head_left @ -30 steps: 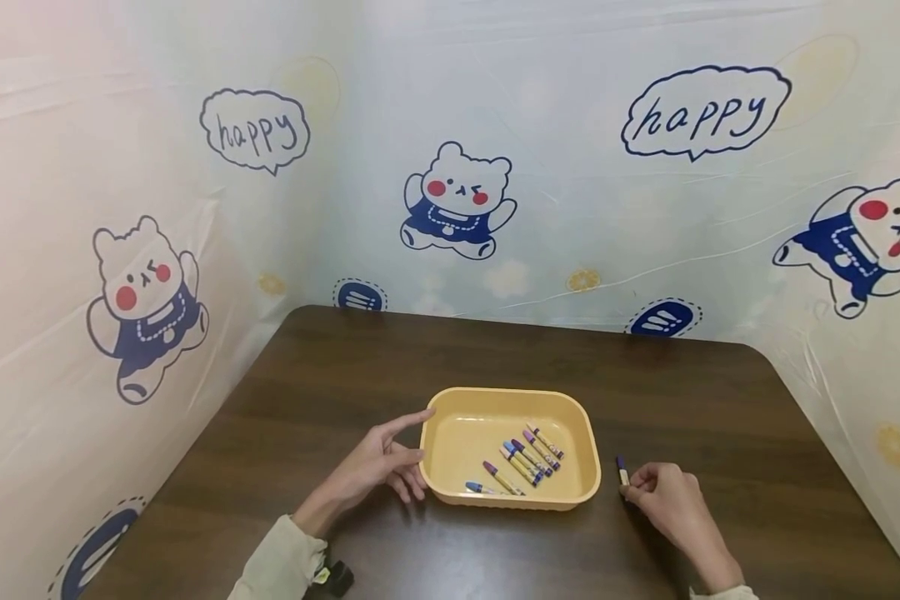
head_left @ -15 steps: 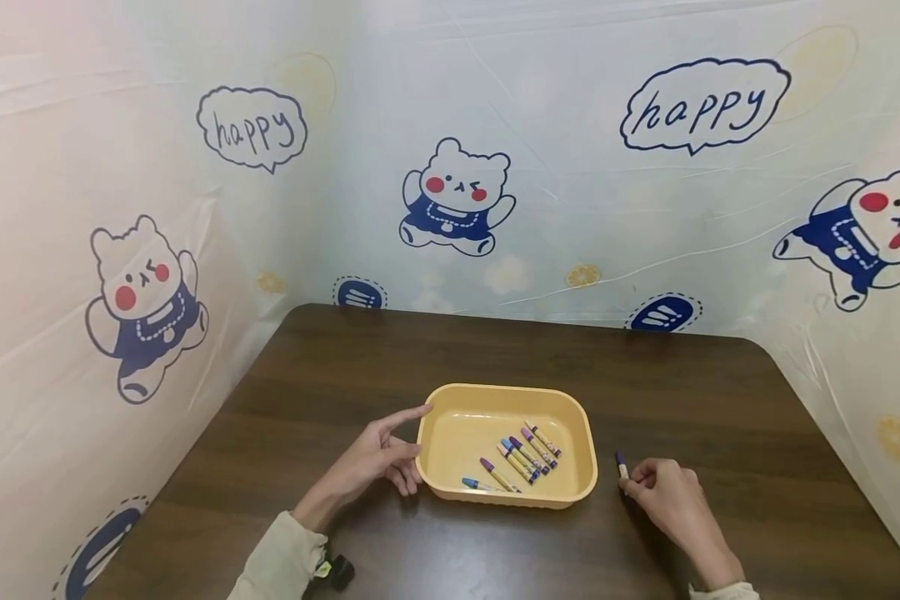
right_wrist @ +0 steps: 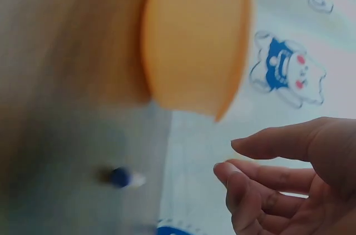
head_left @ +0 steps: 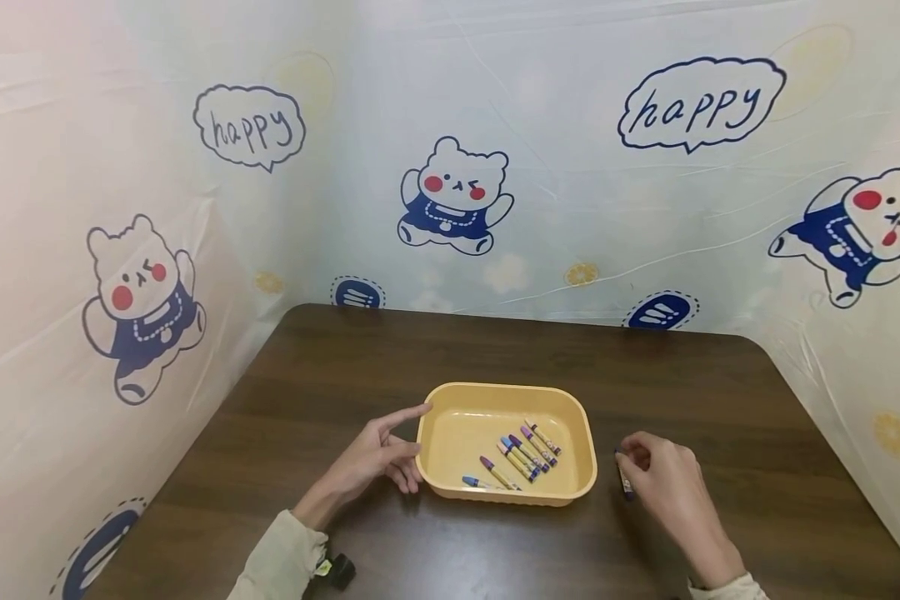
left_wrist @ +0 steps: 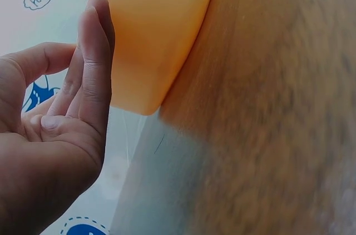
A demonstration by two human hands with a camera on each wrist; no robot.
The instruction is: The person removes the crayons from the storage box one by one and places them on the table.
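Observation:
A yellow plastic tray [head_left: 450, 450] stands on the table, with several crayons [head_left: 501, 473] lying in it. My left hand [head_left: 375, 454] has its straight index finger and its thumb at the tray's left rim, the other fingers bent below; the left wrist view shows this hand [left_wrist: 72, 101] beside the tray wall. To the right of the tray, one dark-ended crayon [head_left: 626, 483] lies on the table, its far end partly hidden by my right hand [head_left: 671, 487]. In the right wrist view, a gap shows between thumb and fingers, and the crayon [right_wrist: 123, 178] is apart from them.
The brown wooden table [head_left: 330, 367] has rounded far corners. Pale curtains [head_left: 555, 208] printed with cartoon bears surround it at the back and sides. A small black object [head_left: 341, 572] is by my left sleeve.
My right hand has let go of the crayon's near end and moved forward over its far end, so the near end now shows. The left hand stays at the tray.

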